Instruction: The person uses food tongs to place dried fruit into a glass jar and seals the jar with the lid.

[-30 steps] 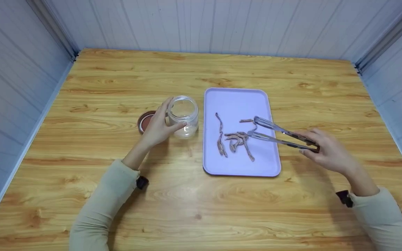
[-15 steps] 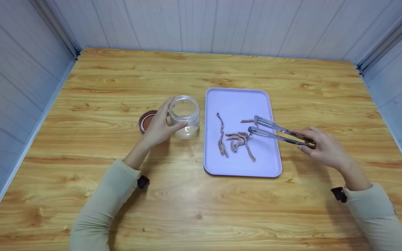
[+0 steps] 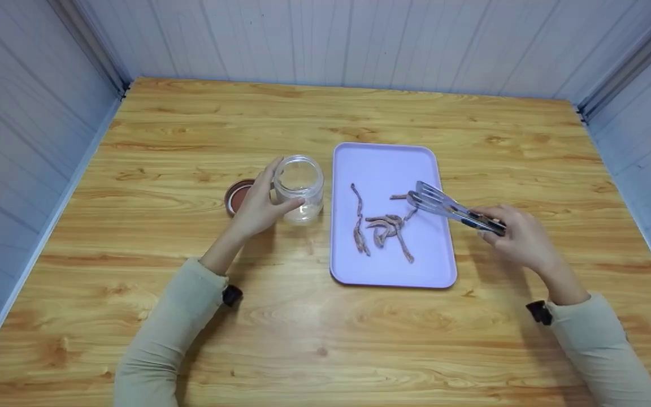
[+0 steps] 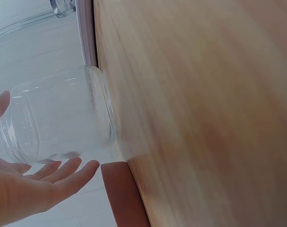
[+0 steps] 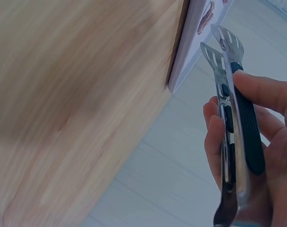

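Observation:
My left hand (image 3: 260, 203) spans the clear jar (image 3: 306, 208), thumb across its near side and fingers along its left. The jar stands upright and uncapped, with nothing visible inside. In the left wrist view the thumb lies near the jar's (image 4: 63, 113) mouth. My right hand (image 3: 520, 234) grips metal tongs (image 3: 441, 204) by their dark-padded handles. The slotted tips are close together over the right half of a lilac tray (image 3: 385, 164). Several brown, twisted, dried-looking strips (image 3: 404, 249) lie on it. A thin strip (image 3: 411, 215) shows right below the tips; I cannot tell whether they pinch it.
A reddish-brown lid (image 3: 238, 196) lies inside up on the wood-grain table (image 3: 325, 339), left of the jar and partly behind the left hand. Pale panel walls (image 3: 325, 45) enclose the table at the back and both sides.
The tongs' arms have been squeezed from wide apart to nearly together, their lower tip rising away from the clump of strips. My right hand has shifted slightly left. My left hand stays at the jar.

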A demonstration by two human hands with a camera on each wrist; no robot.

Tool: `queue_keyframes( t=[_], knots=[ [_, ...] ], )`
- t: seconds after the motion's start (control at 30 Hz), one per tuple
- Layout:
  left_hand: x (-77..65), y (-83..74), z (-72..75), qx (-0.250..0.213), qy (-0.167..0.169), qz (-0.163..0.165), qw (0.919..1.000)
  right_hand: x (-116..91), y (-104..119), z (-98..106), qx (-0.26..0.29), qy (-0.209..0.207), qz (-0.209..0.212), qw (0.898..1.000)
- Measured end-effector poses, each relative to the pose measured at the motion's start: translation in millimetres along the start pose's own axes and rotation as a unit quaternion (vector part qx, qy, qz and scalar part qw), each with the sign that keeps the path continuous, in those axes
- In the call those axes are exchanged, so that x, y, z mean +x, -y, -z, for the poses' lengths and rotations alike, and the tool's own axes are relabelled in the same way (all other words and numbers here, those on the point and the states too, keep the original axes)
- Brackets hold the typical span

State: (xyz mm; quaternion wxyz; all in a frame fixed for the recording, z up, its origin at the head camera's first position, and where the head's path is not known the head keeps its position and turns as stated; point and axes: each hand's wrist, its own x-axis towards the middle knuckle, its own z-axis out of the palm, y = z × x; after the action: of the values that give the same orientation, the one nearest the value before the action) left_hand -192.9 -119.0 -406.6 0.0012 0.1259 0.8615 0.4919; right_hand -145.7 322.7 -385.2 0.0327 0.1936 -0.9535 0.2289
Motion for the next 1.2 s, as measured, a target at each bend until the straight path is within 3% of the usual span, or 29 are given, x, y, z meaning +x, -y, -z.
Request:
queue_keyframes(
  t=[0.4, 0.67, 0.9, 1.2],
  knots=[
    [0.9, -0.2, 0.0, 0.016, 0.003, 0.007, 0.9998, 3.1, 2.2, -3.9, 0.015, 0.014, -0.027, 0.999],
    [0.3, -0.8, 0.2, 0.017, 0.004, 0.012, 0.9998, 3.4, 1.5, -5.1, 0.017, 0.002, -0.012, 1.000],
    [-0.1, 0.3, -0.5, 0.010, 0.001, -0.004, 0.9999, 3.7, 0.4, -7.2, 0.009, -0.013, 0.023, 1.000],
    [1.6, 1.5, -0.6, 0.013, 0.000, -0.004, 0.9999, 2.8, 1.1, -2.5, 0.029, -0.012, 0.008, 0.999]
  ],
)
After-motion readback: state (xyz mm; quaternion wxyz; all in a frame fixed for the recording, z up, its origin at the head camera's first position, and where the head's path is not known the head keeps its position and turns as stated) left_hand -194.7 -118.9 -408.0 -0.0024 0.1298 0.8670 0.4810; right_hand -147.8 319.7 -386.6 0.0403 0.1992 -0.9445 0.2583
